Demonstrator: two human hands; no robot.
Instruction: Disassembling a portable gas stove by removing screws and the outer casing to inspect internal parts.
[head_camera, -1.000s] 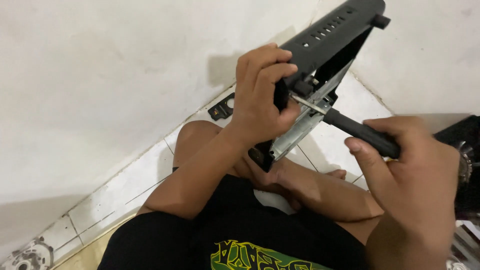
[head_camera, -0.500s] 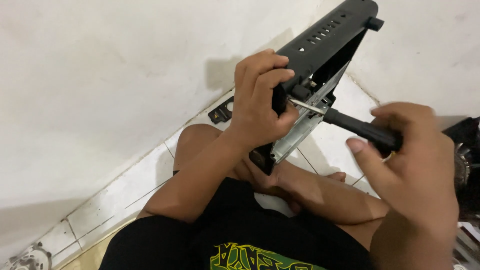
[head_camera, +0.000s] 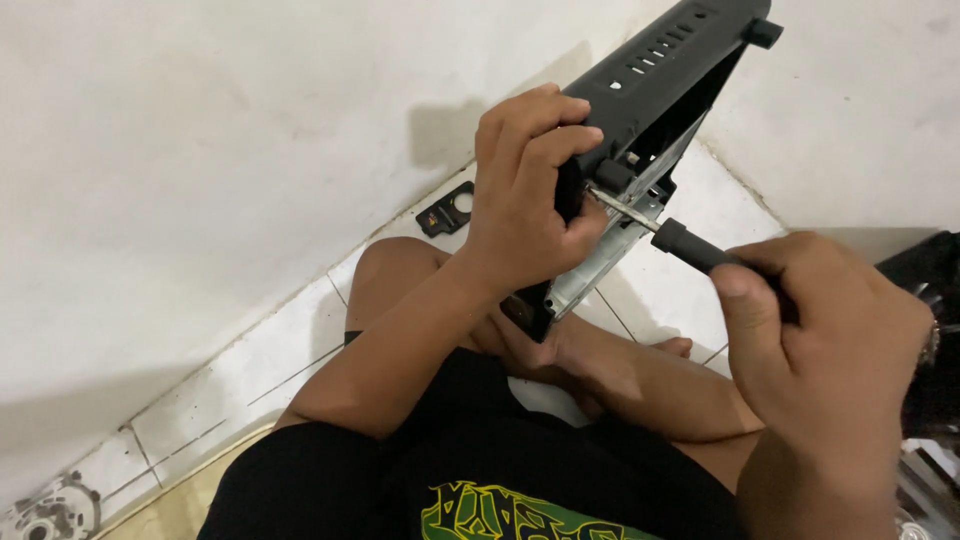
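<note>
right hand (head_camera: 835, 360) drawn back, casing (head_camera: 650, 110) raised

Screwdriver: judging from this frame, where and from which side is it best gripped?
Grip the screwdriver by its black handle, coming from the lower right, behind the tool. Its metal shaft points up-left into the black casing, so only the handle end is free. The right hand wraps it there, while the left hand steadies the casing.

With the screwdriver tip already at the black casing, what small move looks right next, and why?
Probably turning the screwdriver in place with the right hand: its metal shaft already meets the black casing beside the left hand, whose grip steadies the tilted casing above the lap.
</note>
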